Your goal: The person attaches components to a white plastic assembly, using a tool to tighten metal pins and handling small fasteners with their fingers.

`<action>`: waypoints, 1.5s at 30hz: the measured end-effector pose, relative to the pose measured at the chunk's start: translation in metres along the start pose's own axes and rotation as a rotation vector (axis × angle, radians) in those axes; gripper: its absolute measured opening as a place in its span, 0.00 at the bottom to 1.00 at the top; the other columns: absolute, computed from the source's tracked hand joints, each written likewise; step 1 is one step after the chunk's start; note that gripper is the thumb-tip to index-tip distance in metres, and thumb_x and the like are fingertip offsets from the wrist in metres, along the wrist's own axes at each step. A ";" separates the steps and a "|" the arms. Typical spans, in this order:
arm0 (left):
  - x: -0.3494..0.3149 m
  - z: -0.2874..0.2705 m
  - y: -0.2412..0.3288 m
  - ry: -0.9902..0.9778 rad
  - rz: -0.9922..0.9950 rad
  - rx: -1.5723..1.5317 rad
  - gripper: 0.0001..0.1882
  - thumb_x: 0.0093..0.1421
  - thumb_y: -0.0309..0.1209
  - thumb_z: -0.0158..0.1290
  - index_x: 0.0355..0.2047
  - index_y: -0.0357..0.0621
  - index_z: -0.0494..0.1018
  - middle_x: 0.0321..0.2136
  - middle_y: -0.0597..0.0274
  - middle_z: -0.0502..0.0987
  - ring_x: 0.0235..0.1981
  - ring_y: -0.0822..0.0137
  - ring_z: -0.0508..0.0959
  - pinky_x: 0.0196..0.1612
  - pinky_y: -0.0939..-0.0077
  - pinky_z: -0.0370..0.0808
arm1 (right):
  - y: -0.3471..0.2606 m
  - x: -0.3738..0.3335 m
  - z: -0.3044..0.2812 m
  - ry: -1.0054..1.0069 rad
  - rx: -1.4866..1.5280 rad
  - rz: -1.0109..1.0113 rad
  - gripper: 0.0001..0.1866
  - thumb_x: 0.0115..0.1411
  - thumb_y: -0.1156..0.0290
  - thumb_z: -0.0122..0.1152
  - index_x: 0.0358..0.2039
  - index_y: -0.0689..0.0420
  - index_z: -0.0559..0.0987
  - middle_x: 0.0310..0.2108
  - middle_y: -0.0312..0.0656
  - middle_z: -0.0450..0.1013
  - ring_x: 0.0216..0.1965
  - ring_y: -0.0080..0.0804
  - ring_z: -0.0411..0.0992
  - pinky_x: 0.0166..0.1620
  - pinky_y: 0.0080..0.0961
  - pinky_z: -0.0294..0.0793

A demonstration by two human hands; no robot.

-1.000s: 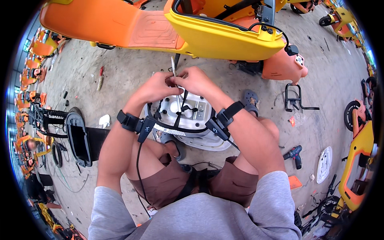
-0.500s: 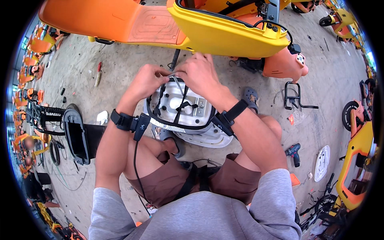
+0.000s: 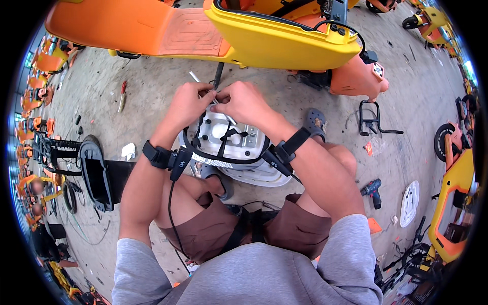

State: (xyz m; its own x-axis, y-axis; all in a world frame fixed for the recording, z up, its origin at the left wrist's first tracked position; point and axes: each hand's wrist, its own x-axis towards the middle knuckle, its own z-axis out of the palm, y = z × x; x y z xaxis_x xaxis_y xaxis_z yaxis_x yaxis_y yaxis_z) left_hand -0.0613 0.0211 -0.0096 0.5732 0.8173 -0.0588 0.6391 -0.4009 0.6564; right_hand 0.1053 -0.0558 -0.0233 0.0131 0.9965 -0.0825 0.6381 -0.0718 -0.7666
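Note:
In front of me, both hands are closed on a thin, light grey rod (image 3: 195, 77), which slants from upper left to lower right. My left hand (image 3: 189, 105) pinches it between thumb and fingers. Right beside it, my right hand (image 3: 245, 103) grips the rod too. Below them lies a white moulded panel (image 3: 256, 151) with ribs, dark holes and a metal plate, a black band (image 3: 218, 156) running round its edge. A black strap (image 3: 222, 147) tied in a knot crosses its middle. My fingers hide part of the rod and the panel's far edge.
An orange and yellow scooter body (image 3: 284, 43) stands just beyond my hands. On the floor lie a cordless drill (image 3: 373, 193), a white oval panel (image 3: 409, 204), a black tubular frame (image 3: 371, 119) and a red-handled tool (image 3: 123, 91). A black open bin-like part (image 3: 96, 173) is at left.
My right hand has drawn back towards me and lower. The rod has turned, and its far end now sticks out beyond my left hand.

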 end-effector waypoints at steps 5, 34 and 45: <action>0.006 -0.005 -0.003 -0.028 -0.004 -0.021 0.16 0.60 0.30 0.57 0.46 0.34 0.80 0.38 0.44 0.83 0.37 0.52 0.84 0.43 0.64 0.78 | 0.001 0.000 -0.001 0.074 0.137 0.045 0.17 0.56 0.64 0.64 0.45 0.57 0.85 0.38 0.50 0.81 0.42 0.52 0.79 0.48 0.43 0.78; 0.007 0.001 -0.013 -0.013 0.144 0.099 0.11 0.60 0.25 0.57 0.42 0.39 0.83 0.41 0.50 0.83 0.37 0.52 0.81 0.48 0.64 0.76 | 0.011 -0.004 0.001 0.407 -0.248 -0.204 0.13 0.59 0.63 0.61 0.40 0.55 0.86 0.28 0.48 0.79 0.34 0.50 0.79 0.40 0.45 0.78; 0.004 -0.003 -0.001 0.023 0.048 0.026 0.11 0.58 0.29 0.59 0.39 0.36 0.83 0.31 0.46 0.83 0.34 0.51 0.82 0.41 0.61 0.78 | 0.000 -0.005 -0.006 0.079 -0.157 -0.103 0.14 0.57 0.59 0.63 0.33 0.55 0.87 0.27 0.52 0.80 0.33 0.52 0.79 0.39 0.44 0.78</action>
State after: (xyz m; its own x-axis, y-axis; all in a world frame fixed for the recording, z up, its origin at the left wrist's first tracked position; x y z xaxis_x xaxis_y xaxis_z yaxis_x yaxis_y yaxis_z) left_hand -0.0615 0.0258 -0.0082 0.5915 0.8063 -0.0104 0.6246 -0.4499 0.6383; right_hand 0.1101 -0.0608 -0.0187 -0.0026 0.9989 0.0461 0.7510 0.0325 -0.6595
